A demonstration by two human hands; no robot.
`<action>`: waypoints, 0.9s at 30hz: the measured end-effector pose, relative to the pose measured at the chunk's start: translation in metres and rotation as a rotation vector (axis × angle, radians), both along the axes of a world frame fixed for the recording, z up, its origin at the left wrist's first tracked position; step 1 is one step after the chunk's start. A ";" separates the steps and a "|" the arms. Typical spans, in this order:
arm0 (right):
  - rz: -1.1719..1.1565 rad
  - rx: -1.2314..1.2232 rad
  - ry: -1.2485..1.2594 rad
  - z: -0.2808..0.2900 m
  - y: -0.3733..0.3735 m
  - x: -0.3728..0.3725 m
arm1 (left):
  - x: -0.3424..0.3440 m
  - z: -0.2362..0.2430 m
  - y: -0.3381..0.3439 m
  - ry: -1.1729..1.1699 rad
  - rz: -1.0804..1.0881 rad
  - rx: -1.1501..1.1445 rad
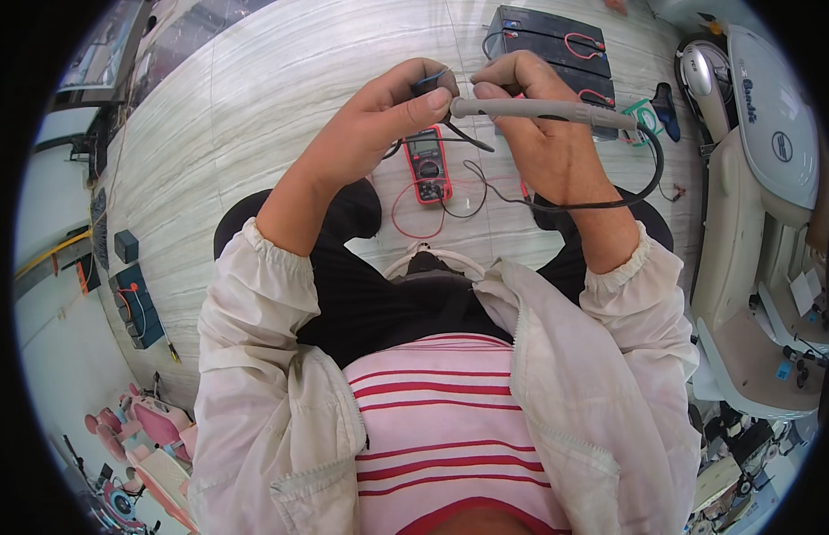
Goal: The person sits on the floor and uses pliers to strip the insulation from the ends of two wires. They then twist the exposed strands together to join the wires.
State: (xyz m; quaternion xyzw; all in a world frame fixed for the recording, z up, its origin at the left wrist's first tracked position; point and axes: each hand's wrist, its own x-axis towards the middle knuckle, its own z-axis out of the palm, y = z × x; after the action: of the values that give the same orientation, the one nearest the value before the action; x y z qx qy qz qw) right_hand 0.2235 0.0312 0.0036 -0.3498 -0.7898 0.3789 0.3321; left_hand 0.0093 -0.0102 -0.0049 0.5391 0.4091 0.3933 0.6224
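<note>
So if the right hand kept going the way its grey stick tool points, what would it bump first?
Probably the left hand. The right hand holds the grey pen-shaped tool with its tip aimed leftward at the left thumb, almost touching it. Depth is hard to judge.

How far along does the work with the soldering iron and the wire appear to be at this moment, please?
Set out already: a red multimeter lies on the floor with its leads, and black batteries sit beyond it. In hand: the left hand pinches a thin black wire while the right hand holds a grey soldering iron, tip at the left fingers. Left: the multimeter leads lie loose, clipped to nothing visible.
</note>
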 end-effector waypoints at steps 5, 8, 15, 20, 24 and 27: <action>-0.085 -0.101 0.201 -0.004 -0.002 -0.008 | 0.001 -0.003 0.000 -0.020 0.000 0.008; -0.066 -0.187 0.215 -0.003 -0.002 -0.009 | 0.000 -0.006 0.001 -0.019 -0.024 0.006; -0.036 -0.064 0.173 -0.007 0.000 -0.009 | 0.001 -0.009 0.001 -0.004 -0.072 0.003; -0.023 0.058 0.152 -0.008 0.002 -0.008 | 0.001 -0.006 0.001 -0.001 -0.085 0.005; -0.007 0.022 0.061 -0.002 0.000 -0.005 | 0.002 -0.010 0.000 -0.004 -0.066 0.024; -0.009 0.031 0.099 -0.004 0.001 -0.004 | 0.002 -0.008 0.000 0.001 -0.063 0.028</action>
State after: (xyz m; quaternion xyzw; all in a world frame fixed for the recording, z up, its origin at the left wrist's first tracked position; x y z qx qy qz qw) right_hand 0.2190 0.0326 -0.0002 -0.3291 -0.7764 0.3819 0.3781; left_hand 0.0115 -0.0097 -0.0126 0.5607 0.3867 0.3787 0.6266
